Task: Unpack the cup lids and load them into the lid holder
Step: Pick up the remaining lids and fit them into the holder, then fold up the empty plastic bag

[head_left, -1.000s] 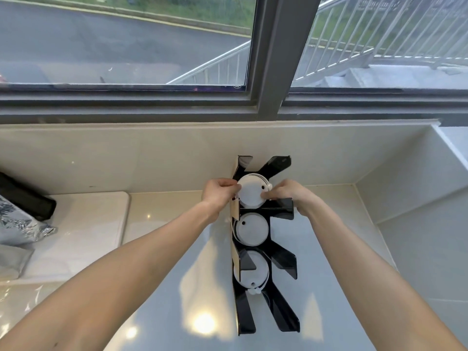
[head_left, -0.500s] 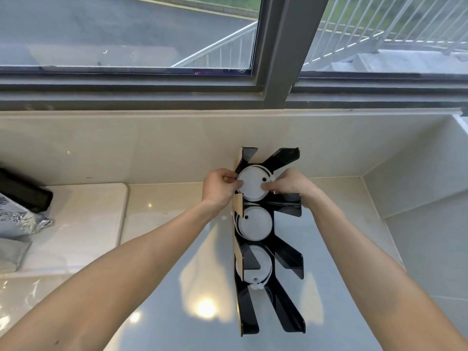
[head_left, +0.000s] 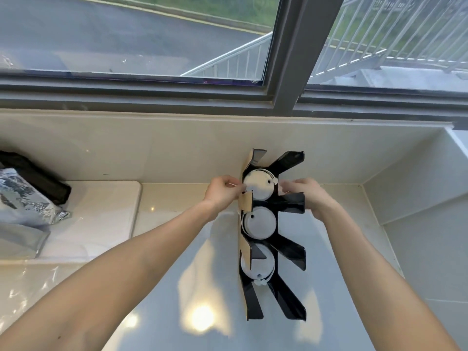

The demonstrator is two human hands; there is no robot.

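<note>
Head view: black holder (head_left: pixel 274 239) lies flat on worktop (head_left: pixel 177 249), far end against wall. Three bays hold white lids (head_left: pixel 259 222). Left hand (head_left: pixel 222 190) pinches rim of far lid stack (head_left: pixel 258 184), likely seating it square in bay. Right hand (head_left: pixel 302 195) sits at opposite side on divider fin, fingers loosely curled, apparently steadying holder; contact with lid unclear. Foil bag (head_left: pixel 22 198) well left.

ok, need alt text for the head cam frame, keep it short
Two bare hands work at the far slot of a black lid holder on a pale counter under a window: the left hand pinches the edge of the top white cup lid, the right hand hovers beside it. Two more lids fill the slots nearer the camera; a silver foil bag lies far left.
</note>
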